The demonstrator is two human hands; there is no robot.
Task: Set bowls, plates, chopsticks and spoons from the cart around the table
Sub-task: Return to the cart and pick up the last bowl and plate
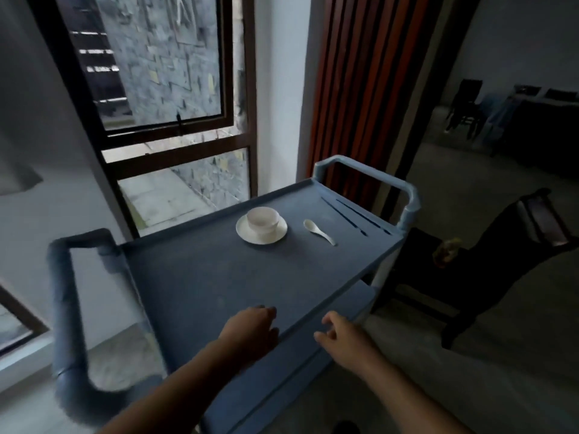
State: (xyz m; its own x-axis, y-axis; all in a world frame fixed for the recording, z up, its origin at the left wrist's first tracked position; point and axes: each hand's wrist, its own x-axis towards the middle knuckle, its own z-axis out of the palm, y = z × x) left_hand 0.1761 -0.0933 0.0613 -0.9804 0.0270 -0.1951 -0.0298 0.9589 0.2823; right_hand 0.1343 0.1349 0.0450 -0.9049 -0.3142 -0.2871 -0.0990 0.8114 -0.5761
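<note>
From my remote station: a blue-grey plastic cart fills the view beside a dark-framed window and a wall panel of red-brown vertical slats; its top tray is flat, matte and finely grained, with a low raised rim and a rounded tubular handle at each end, the near handle smeared by motion blur; a lower shelf of the same plastic shows under the near rim; a dark chair with a curved wooden back stands just beside the cart's right side on the grey floor.

Both bare forearms reach in from the bottom edge; the left hand lies across the tray's near rim, knuckles up, its grip slack, bent fingers touching the tray surface and clasping nothing; the right hand hangs just off the same rim, above the lower shelf, its grip loosely half-curled, thumb apart from the fingers, carrying nothing; whether it touches the rim I cannot tell.

The tableware waits at the tray's far end, well apart from both hands; a round white glazed plate lies flat there; a small white bowl, smooth and deep-sided, stands upright on its middle; a white ceramic spoon lies near the plate's right, apart from it, scoop toward the far end; a pair of thin dark chopsticks lies beyond the spoon, along the tray's right rim.
</note>
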